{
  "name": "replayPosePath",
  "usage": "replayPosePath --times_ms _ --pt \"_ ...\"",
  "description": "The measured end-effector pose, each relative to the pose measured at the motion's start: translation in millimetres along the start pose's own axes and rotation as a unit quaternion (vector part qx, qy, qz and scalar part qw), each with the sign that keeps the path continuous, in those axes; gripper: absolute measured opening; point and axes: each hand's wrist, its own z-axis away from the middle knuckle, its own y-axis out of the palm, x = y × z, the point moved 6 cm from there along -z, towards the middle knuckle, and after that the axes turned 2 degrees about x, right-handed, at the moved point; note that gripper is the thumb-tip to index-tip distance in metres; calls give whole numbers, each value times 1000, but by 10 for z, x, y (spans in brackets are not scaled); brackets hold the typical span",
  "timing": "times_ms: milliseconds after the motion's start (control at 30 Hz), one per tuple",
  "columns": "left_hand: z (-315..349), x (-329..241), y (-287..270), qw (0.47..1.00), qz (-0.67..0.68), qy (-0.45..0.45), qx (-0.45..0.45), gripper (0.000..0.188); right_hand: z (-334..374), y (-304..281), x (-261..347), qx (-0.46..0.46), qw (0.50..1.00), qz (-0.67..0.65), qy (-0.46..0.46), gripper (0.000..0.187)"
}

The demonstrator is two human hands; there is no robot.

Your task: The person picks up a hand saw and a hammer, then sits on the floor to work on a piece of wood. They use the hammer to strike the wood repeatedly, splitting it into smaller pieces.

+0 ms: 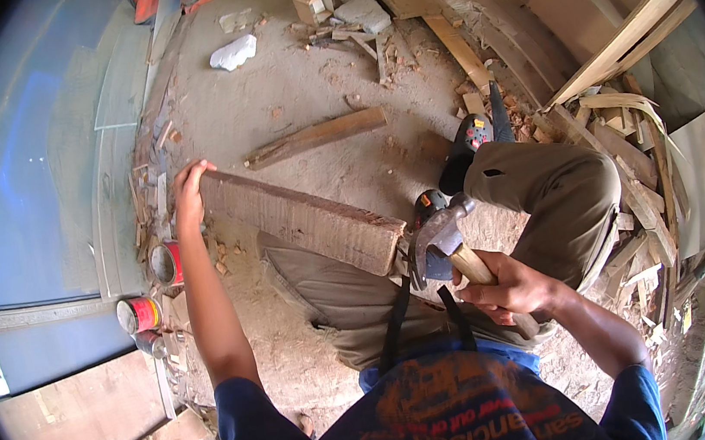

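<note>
We rest long weathered plank across our thigh, slanting over dirt floor. Left hand clasps plank's far end. Right hand clenched around claw hammer, head touching plank's near end. Work looks under way; we cannot tell how much remains.

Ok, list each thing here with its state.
Plank: lying across the lap, far end gripped.
Hammer: gripped, head at the plank's near end.
Left hand: closed on the plank.
Right hand: closed on the hammer handle.
Red can: on its side.
</note>
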Motion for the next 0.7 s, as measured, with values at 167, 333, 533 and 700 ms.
replayPosePath --times_ms 167,333,533,700 --pt "-200 -127 104 990 -57 21 124 28 146 90 252 -20 987 156 31 27" --pt "-260 -129 200 990 -43 43 123 29 169 117 211 18 990 134 41 23" --pt "-188 294 349 982 93 -163 20 48 88 120 75 29 996 -75 44 23" --pt "190 1448 399 794 350 -402 -293 64 -192 190 80 -9 973 -229 -18 26"
